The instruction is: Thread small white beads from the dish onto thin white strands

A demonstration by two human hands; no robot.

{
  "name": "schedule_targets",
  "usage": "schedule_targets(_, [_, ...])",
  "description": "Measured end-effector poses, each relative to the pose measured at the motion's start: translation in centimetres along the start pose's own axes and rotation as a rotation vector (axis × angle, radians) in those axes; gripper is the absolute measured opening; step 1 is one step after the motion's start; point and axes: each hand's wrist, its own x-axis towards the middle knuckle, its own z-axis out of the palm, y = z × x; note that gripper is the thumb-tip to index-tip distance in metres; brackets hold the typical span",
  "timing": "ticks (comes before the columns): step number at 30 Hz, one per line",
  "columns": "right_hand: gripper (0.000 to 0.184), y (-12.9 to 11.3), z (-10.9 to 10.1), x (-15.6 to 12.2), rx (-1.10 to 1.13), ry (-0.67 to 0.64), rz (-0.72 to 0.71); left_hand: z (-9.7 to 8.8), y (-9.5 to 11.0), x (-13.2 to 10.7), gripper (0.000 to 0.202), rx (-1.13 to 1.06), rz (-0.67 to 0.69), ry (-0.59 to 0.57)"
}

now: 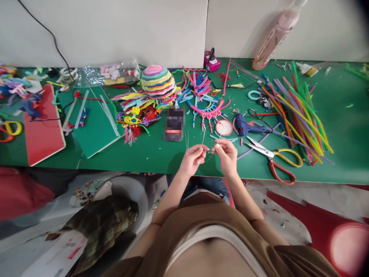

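My left hand (192, 158) and my right hand (227, 154) are close together above the front edge of the green table (150, 154). Both pinch the ends of a thin thread or wire (208, 151) that curves between them. Just beyond my right hand lies a small round red-rimmed disc (224, 127) below a pink and blue pipe-cleaner ornament (208, 109). A blurred dark phone (174, 124) lies beyond my left hand.
Scissors with red and yellow handles (273, 158) and a blue glue gun (247, 126) lie to the right, beside a pile of coloured pipe cleaners (300, 115). A striped round cap (158, 80) stands at the back. Red (43, 130) and green boards (95, 127) lie left.
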Motion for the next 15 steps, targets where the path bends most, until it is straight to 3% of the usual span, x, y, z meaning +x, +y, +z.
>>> schedule_targets(5, [0.018,-0.7,0.0,0.3,-0.206,0.009,-0.048,0.0,-0.8,-0.2,0.031,0.298,0.221,0.131])
schedule_targets(11, [0.013,-1.3,-0.2,0.6,-0.515,-0.072,-0.134,0.0,-0.9,-0.7,0.042,0.619,0.259,0.170])
schedule_targets(15, [0.012,-1.9,0.1,0.6,-0.660,-0.096,-0.250,0.1,-0.9,-0.5,0.040,0.749,0.374,0.198])
